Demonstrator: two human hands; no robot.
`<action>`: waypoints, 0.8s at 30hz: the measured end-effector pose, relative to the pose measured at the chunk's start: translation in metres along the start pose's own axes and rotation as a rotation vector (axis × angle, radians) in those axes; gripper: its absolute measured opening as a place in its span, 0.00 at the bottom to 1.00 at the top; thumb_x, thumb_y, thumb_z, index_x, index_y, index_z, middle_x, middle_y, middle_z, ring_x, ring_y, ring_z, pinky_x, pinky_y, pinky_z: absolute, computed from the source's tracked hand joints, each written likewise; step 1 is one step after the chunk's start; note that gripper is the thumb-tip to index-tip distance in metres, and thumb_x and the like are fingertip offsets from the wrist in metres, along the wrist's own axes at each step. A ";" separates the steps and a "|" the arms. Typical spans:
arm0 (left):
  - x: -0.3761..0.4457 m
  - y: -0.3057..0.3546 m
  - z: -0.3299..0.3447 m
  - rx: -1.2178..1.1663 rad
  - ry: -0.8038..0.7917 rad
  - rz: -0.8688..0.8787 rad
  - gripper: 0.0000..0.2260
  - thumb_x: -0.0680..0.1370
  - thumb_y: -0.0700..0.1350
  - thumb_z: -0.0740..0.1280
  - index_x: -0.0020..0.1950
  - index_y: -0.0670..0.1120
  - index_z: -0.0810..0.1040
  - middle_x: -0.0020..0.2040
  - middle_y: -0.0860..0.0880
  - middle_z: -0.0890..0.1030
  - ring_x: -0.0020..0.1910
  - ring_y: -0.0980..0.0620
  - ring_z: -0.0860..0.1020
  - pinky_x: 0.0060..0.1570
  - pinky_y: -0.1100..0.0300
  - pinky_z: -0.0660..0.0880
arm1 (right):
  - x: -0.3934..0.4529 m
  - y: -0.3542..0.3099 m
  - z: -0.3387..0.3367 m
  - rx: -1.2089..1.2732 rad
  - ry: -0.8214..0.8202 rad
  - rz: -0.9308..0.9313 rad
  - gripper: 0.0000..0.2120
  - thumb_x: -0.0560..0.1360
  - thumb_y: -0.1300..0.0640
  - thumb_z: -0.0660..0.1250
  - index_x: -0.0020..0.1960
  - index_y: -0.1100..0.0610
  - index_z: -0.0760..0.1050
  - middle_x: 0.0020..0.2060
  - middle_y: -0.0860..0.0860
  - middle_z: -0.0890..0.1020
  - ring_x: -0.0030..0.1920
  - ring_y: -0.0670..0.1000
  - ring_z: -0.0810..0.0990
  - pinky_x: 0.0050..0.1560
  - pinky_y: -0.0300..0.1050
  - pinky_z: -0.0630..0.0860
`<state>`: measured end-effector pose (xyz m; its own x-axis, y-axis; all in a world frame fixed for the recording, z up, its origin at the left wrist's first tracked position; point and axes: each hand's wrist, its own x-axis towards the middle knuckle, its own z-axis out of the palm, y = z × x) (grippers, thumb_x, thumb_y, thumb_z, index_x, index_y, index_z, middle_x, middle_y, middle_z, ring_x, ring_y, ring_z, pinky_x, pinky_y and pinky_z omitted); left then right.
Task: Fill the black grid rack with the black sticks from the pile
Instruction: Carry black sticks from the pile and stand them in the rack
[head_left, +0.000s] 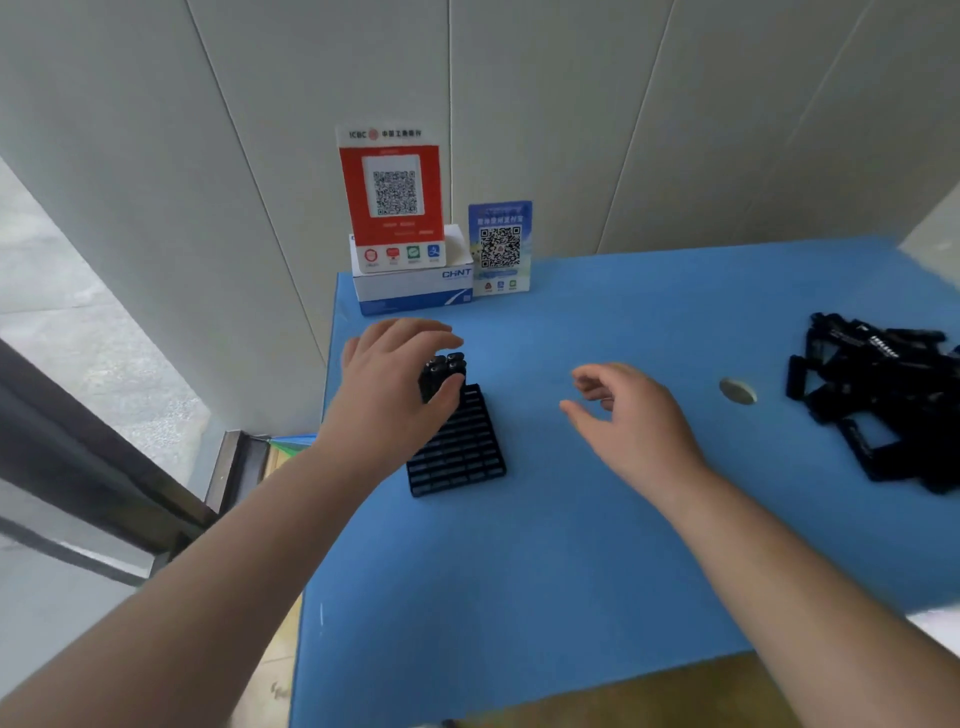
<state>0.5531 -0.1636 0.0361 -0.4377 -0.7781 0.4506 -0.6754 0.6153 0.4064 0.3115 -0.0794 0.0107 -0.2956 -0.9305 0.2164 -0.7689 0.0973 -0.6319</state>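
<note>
Pale grey wall panels with thin vertical seams close off the back of a smooth, matte blue surface (545, 561), whose left edge drops straight to a speckled floor and a dark metal door frame. Against the wall stand a white and blue cardboard box (415, 288), a red glossy QR-code sign (392, 195) on it, and a smaller blue QR-code card (500, 248) just beside. Near the left edge lies the black plastic grid rack (460, 449), a flat rectangle of small open cells. At its far end the left hand (395, 384) grips a cluster of upright black sticks (442, 375) between thumb and fingers. Open blue room lies right of the rack, where the right hand (631, 415) hovers, fingers loosely curled and holding nothing. Beyond a small round metal disc (737, 391), the tangled pile of black sticks (878, 400) lies at the right edge.
</note>
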 end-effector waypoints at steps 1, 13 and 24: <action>0.001 0.012 0.001 0.015 -0.005 0.013 0.15 0.75 0.48 0.72 0.61 0.51 0.79 0.61 0.54 0.78 0.64 0.48 0.71 0.63 0.51 0.63 | -0.007 0.004 -0.012 -0.012 0.017 0.000 0.14 0.74 0.54 0.73 0.58 0.54 0.79 0.50 0.45 0.80 0.50 0.45 0.79 0.57 0.48 0.78; -0.049 0.198 0.067 0.197 -0.208 0.136 0.27 0.77 0.54 0.67 0.74 0.47 0.67 0.72 0.49 0.70 0.71 0.46 0.66 0.69 0.50 0.66 | -0.140 0.098 -0.189 -0.404 0.051 0.136 0.25 0.77 0.47 0.70 0.71 0.52 0.70 0.66 0.47 0.72 0.68 0.51 0.70 0.66 0.48 0.69; -0.078 0.342 0.133 0.174 -0.318 0.220 0.29 0.78 0.56 0.65 0.76 0.48 0.63 0.74 0.47 0.66 0.74 0.45 0.61 0.72 0.49 0.64 | -0.237 0.177 -0.294 -0.469 0.075 0.296 0.26 0.78 0.44 0.67 0.73 0.50 0.68 0.68 0.46 0.72 0.68 0.50 0.71 0.67 0.49 0.72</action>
<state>0.2775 0.0908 0.0339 -0.7258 -0.6474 0.2324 -0.6235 0.7619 0.1753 0.0785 0.2627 0.0662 -0.5640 -0.8132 0.1434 -0.8115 0.5137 -0.2787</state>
